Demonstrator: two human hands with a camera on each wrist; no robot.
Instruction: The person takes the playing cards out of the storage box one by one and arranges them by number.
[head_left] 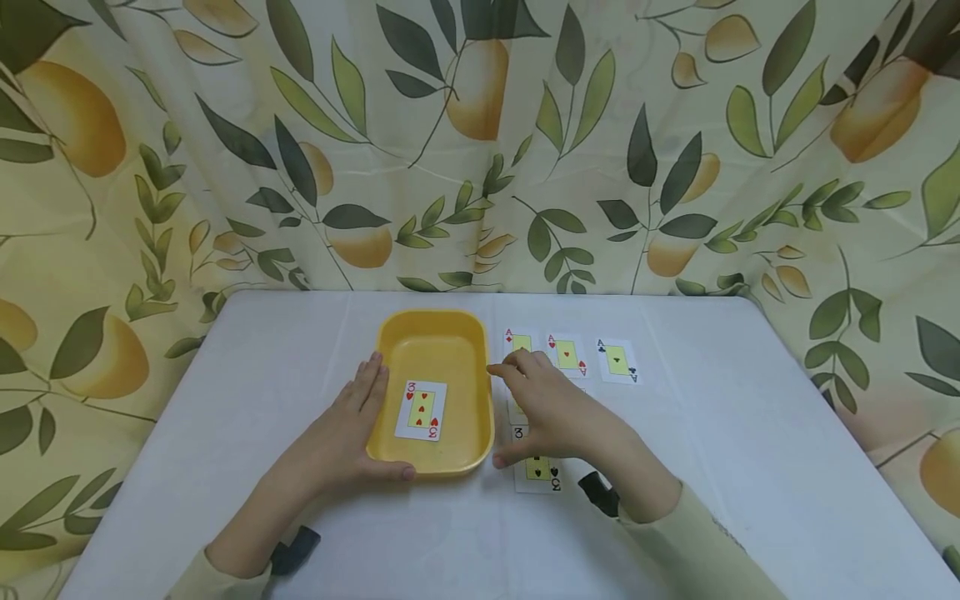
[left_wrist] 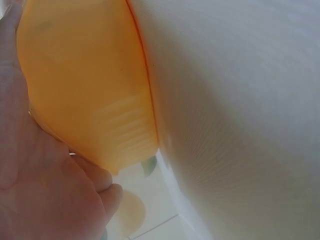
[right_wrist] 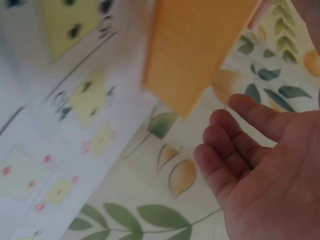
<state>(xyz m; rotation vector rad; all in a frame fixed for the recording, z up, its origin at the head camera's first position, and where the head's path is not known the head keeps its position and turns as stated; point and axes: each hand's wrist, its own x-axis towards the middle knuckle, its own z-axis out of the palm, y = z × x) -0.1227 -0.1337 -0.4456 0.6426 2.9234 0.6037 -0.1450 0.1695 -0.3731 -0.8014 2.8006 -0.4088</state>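
A yellow plastic tray (head_left: 442, 346) sits on the table with a three of hearts card (head_left: 407, 423) lying face up in it. My left hand (head_left: 341, 433) lies along the tray's left side, fingers straight on the rim and thumb by the front corner. At the tray's right side is my right hand (head_left: 558, 408), its index fingertip right at the rim and its fingers loosely bent. In the right wrist view its palm (right_wrist: 280, 185) shows with nothing held. Under it lies a black three card (head_left: 537, 482), partly covered, with another card mostly hidden above.
Along the back right lie an ace of diamonds (head_left: 517, 340), an ace of hearts (head_left: 567, 356) and a black ace (head_left: 617, 361). White cloth covers the table (head_left: 750, 467). A curtain with leaves and fruit (head_left: 465, 183) hangs behind the far edge.
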